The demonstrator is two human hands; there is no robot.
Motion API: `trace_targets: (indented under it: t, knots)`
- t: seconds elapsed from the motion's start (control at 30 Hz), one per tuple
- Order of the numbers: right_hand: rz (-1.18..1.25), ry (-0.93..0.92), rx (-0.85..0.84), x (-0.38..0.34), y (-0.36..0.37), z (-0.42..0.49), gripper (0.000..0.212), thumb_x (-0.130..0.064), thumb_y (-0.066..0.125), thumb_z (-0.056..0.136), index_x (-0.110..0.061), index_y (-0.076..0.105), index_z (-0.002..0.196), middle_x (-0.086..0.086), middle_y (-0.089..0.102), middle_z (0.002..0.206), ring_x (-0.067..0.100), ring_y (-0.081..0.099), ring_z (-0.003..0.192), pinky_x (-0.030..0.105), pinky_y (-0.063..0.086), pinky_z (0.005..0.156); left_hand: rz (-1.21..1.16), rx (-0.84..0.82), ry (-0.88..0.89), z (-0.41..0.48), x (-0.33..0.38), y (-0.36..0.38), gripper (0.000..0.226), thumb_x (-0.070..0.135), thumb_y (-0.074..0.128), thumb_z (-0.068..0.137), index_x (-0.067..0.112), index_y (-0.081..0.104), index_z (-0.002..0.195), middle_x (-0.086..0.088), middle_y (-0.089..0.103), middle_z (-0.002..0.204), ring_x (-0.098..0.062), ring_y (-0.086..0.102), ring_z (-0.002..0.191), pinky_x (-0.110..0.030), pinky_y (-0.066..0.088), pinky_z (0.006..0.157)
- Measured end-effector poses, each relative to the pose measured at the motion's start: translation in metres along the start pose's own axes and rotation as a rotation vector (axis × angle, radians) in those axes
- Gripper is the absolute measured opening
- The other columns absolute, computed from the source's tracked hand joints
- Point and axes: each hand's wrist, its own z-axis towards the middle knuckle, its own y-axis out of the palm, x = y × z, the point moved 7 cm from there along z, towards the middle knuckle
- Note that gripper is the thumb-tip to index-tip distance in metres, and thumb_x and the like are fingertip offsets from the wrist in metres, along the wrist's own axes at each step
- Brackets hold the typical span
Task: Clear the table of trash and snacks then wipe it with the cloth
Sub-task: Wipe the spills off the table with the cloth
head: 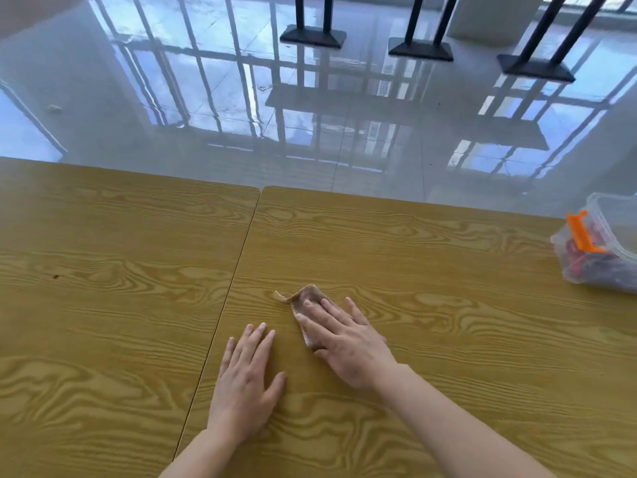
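A small brownish cloth [305, 298] lies flat on the wood-grain table [448, 322], near the middle. My right hand [344, 343] presses down on it with fingers spread flat, covering most of it; only the far corner and left edge show. My left hand [246, 377] rests palm down on the bare tabletop just left of the cloth, fingers apart, holding nothing. A clear plastic container [599, 250] with an orange clip and red wrapped snacks inside stands at the right edge of the table.
A seam [238, 257] runs between two tabletops pushed together. A small dark speck [56, 277] marks the left tabletop. Beyond the far edge is glossy tiled floor with black table bases [313, 36].
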Motion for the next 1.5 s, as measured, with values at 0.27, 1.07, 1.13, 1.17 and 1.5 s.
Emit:
trace_targets:
  t: [0.27,1.07,1.13,1.17,1.5]
  knots:
    - [0.167,0.264,0.399,0.052,-0.048,-0.069,0.049,-0.032,0.081,0.077,-0.025,0.067,0.123,-0.005,0.063,0.127,0.022,0.055,0.105,0.040,0.053,0.088,-0.042,0.063,0.146,0.043,0.061,-0.017,0.071,0.055,0.058,0.088,0.035,0.030,0.151,0.003,0.018,0.161,-0.017,0.003,0.151,-0.043,0.013,0.122]
    - [0.180,0.013,0.408,0.046,-0.044,0.077,0.030,-0.006,0.070,0.081,-0.026,0.071,0.104,-0.006,0.070,0.105,0.025,0.062,0.084,0.039,0.053,0.069,0.214,-0.023,-0.003,0.116,0.002,-0.002,0.064,0.065,0.012,0.096,0.040,0.000,0.154,-0.002,-0.006,0.165,-0.017,-0.016,0.149,-0.041,-0.004,0.122]
    - [0.159,0.026,0.404,0.047,-0.048,0.087,0.028,-0.008,0.069,0.081,-0.027,0.071,0.103,-0.007,0.070,0.105,0.024,0.062,0.084,0.039,0.051,0.068,0.215,-0.034,-0.006,0.127,-0.004,-0.003,0.064,0.066,0.009,0.095,0.041,-0.004,0.153,0.000,-0.010,0.164,-0.016,-0.019,0.148,-0.039,-0.008,0.122]
    - [0.157,0.031,0.402,0.048,-0.049,0.092,0.027,-0.008,0.068,0.082,-0.026,0.071,0.103,-0.007,0.070,0.104,0.024,0.061,0.085,0.039,0.051,0.068,0.213,-0.037,-0.004,0.133,-0.008,-0.005,0.064,0.066,0.009,0.095,0.041,-0.005,0.153,0.000,-0.011,0.164,-0.015,-0.020,0.148,-0.039,-0.008,0.121]
    - [0.136,0.095,0.374,0.056,-0.060,0.131,0.028,-0.004,0.064,0.083,-0.023,0.071,0.102,-0.004,0.070,0.105,0.027,0.060,0.085,0.039,0.048,0.072,0.164,-0.041,-0.003,0.176,-0.023,-0.013,0.066,0.065,0.012,0.095,0.038,-0.001,0.154,-0.001,-0.011,0.164,-0.016,-0.020,0.148,-0.038,-0.006,0.122]
